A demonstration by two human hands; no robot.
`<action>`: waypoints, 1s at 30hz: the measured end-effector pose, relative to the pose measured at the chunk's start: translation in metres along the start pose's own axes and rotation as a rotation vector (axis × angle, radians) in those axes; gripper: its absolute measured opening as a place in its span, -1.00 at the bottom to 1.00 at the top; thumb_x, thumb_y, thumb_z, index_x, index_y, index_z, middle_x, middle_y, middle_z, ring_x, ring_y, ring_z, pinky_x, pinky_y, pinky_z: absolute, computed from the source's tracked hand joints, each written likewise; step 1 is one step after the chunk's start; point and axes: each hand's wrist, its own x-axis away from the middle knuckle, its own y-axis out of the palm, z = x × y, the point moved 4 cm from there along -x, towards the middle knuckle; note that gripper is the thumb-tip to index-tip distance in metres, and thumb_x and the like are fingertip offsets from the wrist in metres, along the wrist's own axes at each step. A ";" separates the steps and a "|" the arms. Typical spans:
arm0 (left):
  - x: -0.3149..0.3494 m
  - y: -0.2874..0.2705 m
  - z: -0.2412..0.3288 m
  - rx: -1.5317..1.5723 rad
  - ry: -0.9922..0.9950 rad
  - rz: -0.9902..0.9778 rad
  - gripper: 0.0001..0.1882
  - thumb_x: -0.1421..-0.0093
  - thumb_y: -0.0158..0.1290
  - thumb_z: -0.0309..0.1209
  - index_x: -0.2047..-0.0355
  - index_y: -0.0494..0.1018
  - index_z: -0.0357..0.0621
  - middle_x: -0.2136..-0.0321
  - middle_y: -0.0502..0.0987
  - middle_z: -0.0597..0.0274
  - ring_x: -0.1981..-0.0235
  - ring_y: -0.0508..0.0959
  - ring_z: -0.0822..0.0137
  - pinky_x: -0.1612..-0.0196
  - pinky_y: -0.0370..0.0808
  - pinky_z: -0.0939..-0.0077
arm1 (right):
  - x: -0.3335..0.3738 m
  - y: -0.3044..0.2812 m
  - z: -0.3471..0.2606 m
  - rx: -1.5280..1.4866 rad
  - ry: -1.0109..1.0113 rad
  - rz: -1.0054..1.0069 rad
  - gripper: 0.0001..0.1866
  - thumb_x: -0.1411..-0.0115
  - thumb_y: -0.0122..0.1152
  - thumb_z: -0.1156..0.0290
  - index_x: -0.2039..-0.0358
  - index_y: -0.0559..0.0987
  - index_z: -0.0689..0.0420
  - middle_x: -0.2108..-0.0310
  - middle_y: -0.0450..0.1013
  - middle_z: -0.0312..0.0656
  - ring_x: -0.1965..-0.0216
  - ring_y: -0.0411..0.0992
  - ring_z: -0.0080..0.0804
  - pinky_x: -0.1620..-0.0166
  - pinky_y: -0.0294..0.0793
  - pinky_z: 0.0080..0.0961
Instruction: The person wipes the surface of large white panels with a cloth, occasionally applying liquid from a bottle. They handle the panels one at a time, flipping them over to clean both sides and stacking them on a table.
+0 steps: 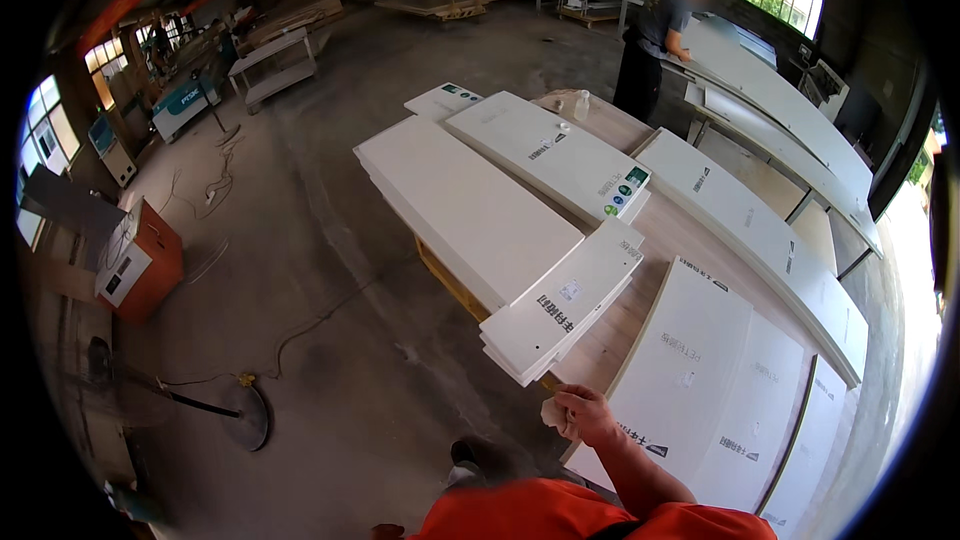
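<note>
My right hand (582, 414) is closed on a small pale wad (553, 414), cloth or paper, I cannot tell which. It is held near the table's front edge, beside a stack of narrow white boards (565, 302) and close to a wide white board (680, 370) lying to its right. My left hand (387, 532) barely shows at the lower edge, low over the floor, with its fingers mostly cut off. Past the narrow stack lie a plain white board stack (470, 210) and a white printed panel (545, 155) with round green and blue stickers.
More long white panels (760, 240) lie on the wooden table (600, 340) to the right. A co-worker (660, 35) leans over a far bench (780, 90). At left stand an orange cabinet (145, 260) and a round-based stand (245, 417), with cables on the floor.
</note>
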 end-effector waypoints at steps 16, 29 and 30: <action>-0.143 -0.032 0.653 -0.624 1.042 -0.046 -0.51 -0.27 0.26 -0.12 0.00 0.57 -0.30 0.11 0.70 0.02 0.14 0.68 0.20 0.08 0.58 0.30 | -0.395 0.263 -0.140 0.040 -0.603 0.260 -0.65 -0.21 0.20 0.59 -0.02 0.48 0.38 0.50 0.50 -0.18 0.59 0.41 -0.47 0.44 0.43 -0.52; -0.381 -0.108 0.955 -0.869 0.430 -0.736 -0.73 -0.22 0.23 -0.30 0.20 0.55 -0.24 0.40 0.62 0.10 0.35 0.65 0.19 0.29 0.58 0.31 | -0.628 0.384 -0.270 1.058 -0.793 1.039 -0.80 -0.25 0.27 0.29 0.18 0.66 0.09 0.19 0.60 -0.14 0.06 0.52 -0.10 -0.12 0.41 -0.17; -0.395 -0.094 0.997 -0.730 0.495 -0.422 -0.75 -0.22 0.21 -0.34 0.21 0.56 -0.29 0.40 0.61 0.10 0.37 0.64 0.23 0.30 0.57 0.33 | -0.637 0.388 -0.269 1.098 -0.818 1.067 -0.82 -0.23 0.27 0.32 0.19 0.66 0.06 0.13 0.58 -0.19 0.01 0.49 -0.15 -0.15 0.37 -0.19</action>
